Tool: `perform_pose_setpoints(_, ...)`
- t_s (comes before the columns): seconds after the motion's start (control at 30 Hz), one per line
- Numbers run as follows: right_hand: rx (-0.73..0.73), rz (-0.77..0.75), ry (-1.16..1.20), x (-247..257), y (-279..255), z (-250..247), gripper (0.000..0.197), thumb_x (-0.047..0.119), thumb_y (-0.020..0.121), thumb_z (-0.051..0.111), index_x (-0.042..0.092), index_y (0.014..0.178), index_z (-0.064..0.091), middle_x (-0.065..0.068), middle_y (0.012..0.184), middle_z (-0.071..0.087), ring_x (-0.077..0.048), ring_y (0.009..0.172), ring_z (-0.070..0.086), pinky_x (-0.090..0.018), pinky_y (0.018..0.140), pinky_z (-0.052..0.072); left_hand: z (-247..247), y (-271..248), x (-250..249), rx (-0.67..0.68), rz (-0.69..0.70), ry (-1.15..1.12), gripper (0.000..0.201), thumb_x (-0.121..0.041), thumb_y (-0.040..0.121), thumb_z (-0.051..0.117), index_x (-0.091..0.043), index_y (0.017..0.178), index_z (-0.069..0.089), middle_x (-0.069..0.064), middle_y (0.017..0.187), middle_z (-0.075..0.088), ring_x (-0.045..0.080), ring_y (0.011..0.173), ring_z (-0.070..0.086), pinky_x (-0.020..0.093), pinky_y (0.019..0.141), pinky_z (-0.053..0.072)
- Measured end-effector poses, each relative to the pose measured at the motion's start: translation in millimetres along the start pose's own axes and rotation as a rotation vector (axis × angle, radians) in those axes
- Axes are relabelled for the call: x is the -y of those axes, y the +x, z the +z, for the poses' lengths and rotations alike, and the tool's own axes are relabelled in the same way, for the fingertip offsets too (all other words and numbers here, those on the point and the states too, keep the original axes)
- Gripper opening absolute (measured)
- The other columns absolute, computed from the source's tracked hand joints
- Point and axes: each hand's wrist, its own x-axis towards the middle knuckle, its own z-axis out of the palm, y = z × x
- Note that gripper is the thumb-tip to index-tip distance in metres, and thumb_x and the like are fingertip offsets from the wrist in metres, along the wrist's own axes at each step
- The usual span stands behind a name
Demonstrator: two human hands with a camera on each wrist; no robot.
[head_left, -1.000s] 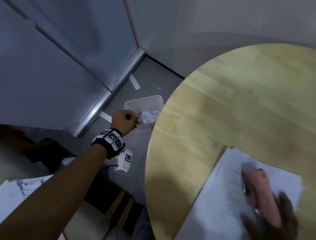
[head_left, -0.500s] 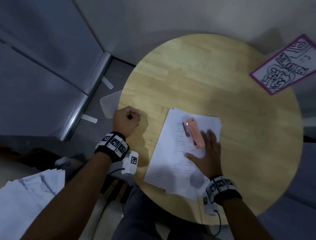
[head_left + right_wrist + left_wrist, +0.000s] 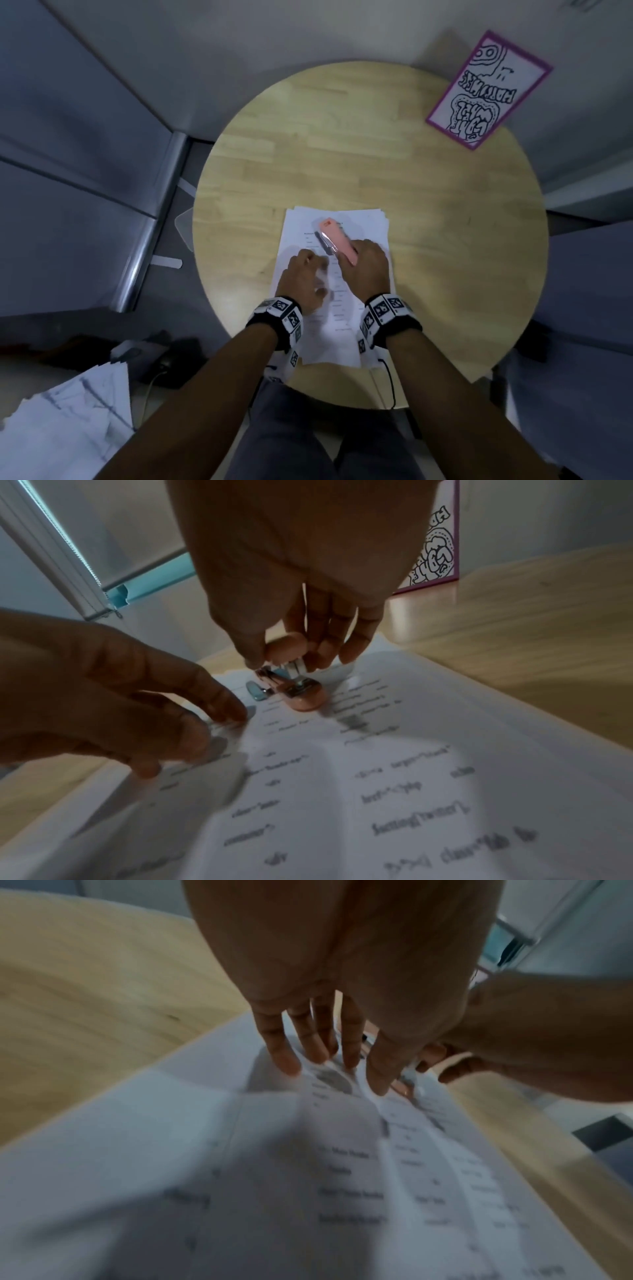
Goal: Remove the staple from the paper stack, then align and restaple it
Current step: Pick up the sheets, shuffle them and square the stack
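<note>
- Head view: a stack of white printed paper sheets (image 3: 337, 274) lies flat on the round pale-wood surface (image 3: 428, 212), toward its near edge. The sheet edges at the far end look slightly fanned, so alignment is judged not yet done.
- Head view: the right hand (image 3: 368, 269) grips the near end of a pink plastic stapler with a metal underside (image 3: 334, 241), which sits on the upper middle of the stack and points away and to the left. The left hand (image 3: 301, 277) hovers low over the paper just left of the stapler, fingers relaxed; it holds nothing that can be seen.
- Head view: a purple-framed card with black line drawing (image 3: 488, 90) leans beyond the far right rim, apart from the work.
- Left wrist view: the left hand's fingertips (image 3: 287, 1064) reach down, straight and spread, to the top sheet of the stack (image 3: 274, 1177); whether they touch it is blurred. The right hand (image 3: 548, 1037) is close alongside.
- Right wrist view: the right hand's thumb and fingers (image 3: 325, 645) pinch the pink top arm of the stapler (image 3: 301, 696), which is raised off its base, the metal channel showing. The base rests on the stack (image 3: 377, 791).
- Progress, as a judgement: no staple is visible in the paper at this resolution, so its removal can be neither confirmed nor ruled out. Squaring the sheets and restapling appear to remain.
</note>
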Motion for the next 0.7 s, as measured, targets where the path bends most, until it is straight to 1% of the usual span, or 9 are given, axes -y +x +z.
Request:
perform_pose_setpoints(0.1, -0.080, 0.058, 0.029, -11, -5, -6, 0.022, 0.026, 0.088, 0.065, 0.004, 0.092, 0.067, -0.012, 0.085, 0.064, -0.029, 0.084, 0.055, -0.029, 0.069, 0.038, 6, -4, -6, -0.015, -0.028, 0.122, 0.068, -0.025, 0.072, 0.074, -0.027, 0.133, 0.044, 0.004, 0.136, 0.036, 0.028, 0.119, 0.040, 0.040, 0.090, 0.044)
perform_pose_setpoints(0.23, -0.272, 0.244, 0.074, -49, -18, -28, 0.020, 0.021, 0.087, 0.066, 0.002, 0.088, 0.067, -0.014, 0.081, 0.063, -0.031, 0.078, 0.055, -0.026, 0.065, 0.031, 11, -4, -9, -0.039, -0.053, 0.145, 0.070, -0.025, 0.067, 0.077, -0.028, 0.128, 0.044, 0.000, 0.136, 0.035, 0.026, 0.120, 0.039, 0.039, 0.090, 0.042)
perform_pose_setpoints(0.33, -0.361, 0.351, 0.059, -81, -24, -44, 0.019, 0.018, 0.086, 0.068, -0.001, 0.090, 0.067, -0.019, 0.084, 0.064, -0.035, 0.081, 0.058, -0.028, 0.067, 0.032, 12, -3, -11, -0.043, -0.067, 0.153, 0.070, -0.024, 0.066, 0.077, -0.027, 0.127, 0.044, 0.001, 0.135, 0.035, 0.026, 0.119, 0.039, 0.039, 0.091, 0.043)
perform_pose_setpoints(0.4, -0.371, 0.404, 0.067, -97, -24, -51, 0.022, 0.019, 0.088, 0.066, -0.002, 0.095, 0.068, -0.020, 0.087, 0.065, -0.036, 0.082, 0.058, -0.029, 0.068, 0.033, 12, -3, -11, -0.045, -0.074, 0.156, 0.070, -0.022, 0.065, 0.077, -0.026, 0.127, 0.044, 0.001, 0.134, 0.034, 0.026, 0.119, 0.038, 0.039, 0.091, 0.042)
perform_pose_setpoints(0.5, -0.340, 0.408, 0.083, -110, -24, -54, 0.025, 0.022, 0.089, 0.064, -0.001, 0.097, 0.069, -0.020, 0.085, 0.066, -0.038, 0.081, 0.060, -0.028, 0.067, 0.033, 11, -4, -13, -0.046, -0.076, 0.155, 0.069, -0.022, 0.065, 0.077, -0.026, 0.127, 0.045, 0.001, 0.134, 0.034, 0.025, 0.120, 0.038, 0.038, 0.091, 0.041)
perform_pose_setpoints(0.57, -0.324, 0.392, 0.084, -109, -25, -56, 0.029, 0.027, 0.087, 0.065, 0.000, 0.099, 0.066, -0.020, 0.089, 0.066, -0.039, 0.085, 0.061, -0.030, 0.067, 0.036, 9, -5, -14, -0.040, -0.070, 0.141, 0.068, -0.022, 0.067, 0.076, -0.025, 0.128, 0.046, 0.002, 0.135, 0.036, 0.026, 0.121, 0.039, 0.038, 0.091, 0.042)
perform_pose_setpoints(0.63, -0.370, 0.367, 0.017, -100, -31, -61, 0.042, 0.031, 0.086, 0.069, 0.000, 0.113, 0.062, -0.021, 0.108, 0.064, -0.038, 0.101, 0.057, -0.038, 0.077, 0.044, 5, -6, -13, -0.031, -0.055, 0.071, 0.065, -0.023, 0.073, 0.075, -0.021, 0.132, 0.048, 0.005, 0.138, 0.038, 0.028, 0.125, 0.040, 0.042, 0.097, 0.044)
perform_pose_setpoints(0.67, -0.419, 0.320, -0.013, -92, -37, -64, 0.046, 0.031, 0.086, 0.070, 0.000, 0.119, 0.059, -0.020, 0.116, 0.062, -0.036, 0.107, 0.054, -0.040, 0.085, 0.043, 2, -8, -12, -0.053, -0.056, 0.021, 0.063, -0.023, 0.076, 0.074, -0.018, 0.133, 0.048, 0.007, 0.139, 0.040, 0.029, 0.127, 0.041, 0.045, 0.100, 0.044)
perform_pose_setpoints(0.7, -0.463, 0.247, -0.015, -84, -42, -66, 0.044, 0.028, 0.087, 0.069, 0.001, 0.120, 0.058, -0.018, 0.118, 0.061, -0.034, 0.109, 0.052, -0.039, 0.089, 0.043, -1, -10, -10, -0.102, -0.072, -0.023, 0.061, -0.022, 0.079, 0.073, -0.016, 0.134, 0.048, 0.008, 0.139, 0.042, 0.029, 0.128, 0.042, 0.047, 0.103, 0.043)
